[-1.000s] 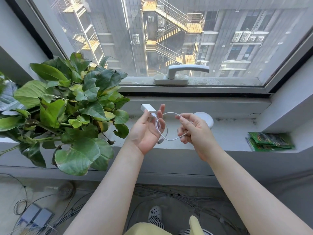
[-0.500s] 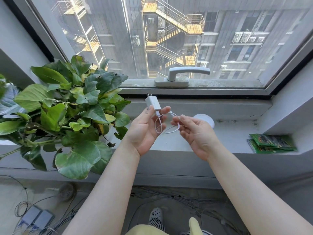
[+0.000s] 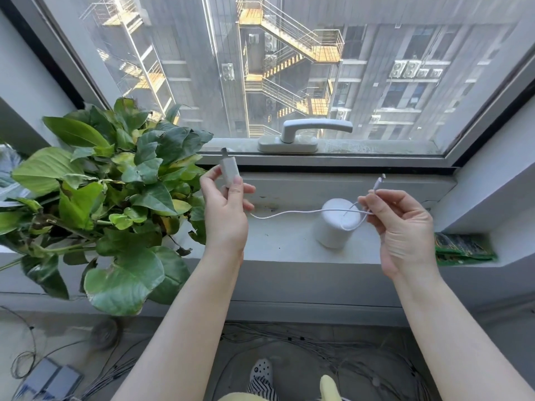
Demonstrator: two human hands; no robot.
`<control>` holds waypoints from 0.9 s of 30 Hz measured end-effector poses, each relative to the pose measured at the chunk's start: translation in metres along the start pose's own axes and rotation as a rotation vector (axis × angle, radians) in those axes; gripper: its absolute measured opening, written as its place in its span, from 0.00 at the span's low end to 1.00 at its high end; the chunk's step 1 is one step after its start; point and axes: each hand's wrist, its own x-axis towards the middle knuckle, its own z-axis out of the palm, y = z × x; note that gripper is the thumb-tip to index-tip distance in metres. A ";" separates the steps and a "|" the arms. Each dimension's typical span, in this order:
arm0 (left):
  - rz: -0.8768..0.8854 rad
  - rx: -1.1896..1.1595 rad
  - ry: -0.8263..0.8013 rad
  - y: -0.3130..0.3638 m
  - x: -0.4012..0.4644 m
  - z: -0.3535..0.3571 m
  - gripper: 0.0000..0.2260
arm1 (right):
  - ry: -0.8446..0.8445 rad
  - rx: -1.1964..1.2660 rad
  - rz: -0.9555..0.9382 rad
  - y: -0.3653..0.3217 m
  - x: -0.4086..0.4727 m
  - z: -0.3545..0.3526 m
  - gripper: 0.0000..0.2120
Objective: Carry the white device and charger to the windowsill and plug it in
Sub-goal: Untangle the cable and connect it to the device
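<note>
Nearest you, loose wires [image 3: 304, 340] run over the floor below the sill, with what look like power strips [image 3: 49, 380] at lower left — though you can't make out a free socket from here.

Your hands have spread apart since a second ago. Then the cable was a small coil bunched between them; now it is drawn out. Your left hand [image 3: 225, 215] is closed round the lower end of the charger [image 3: 229, 171], thumb and fingers pinching it, prongs pointing up toward the window. Your right hand [image 3: 401, 224] pinches the cable [image 3: 289, 213] just below its connector [image 3: 379, 180], the other fingers loosely curled, and one small loop remains by that hand.

The cable sags between your hands and passes in front of the device [image 3: 335, 224], which stands upright on the sill [image 3: 278, 241] (already delivered, not yet connected). A plant [image 3: 115, 183] crowds the left of the sill, just beside your left hand; green packets [image 3: 463, 247] lie to the right.

So the carrying looks done and the cable is ready — next is probably the connector into the device, then finding a socket.
</note>
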 end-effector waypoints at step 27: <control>-0.185 0.486 0.064 -0.127 0.017 0.022 0.12 | 0.082 -0.551 0.219 0.138 0.003 0.073 0.04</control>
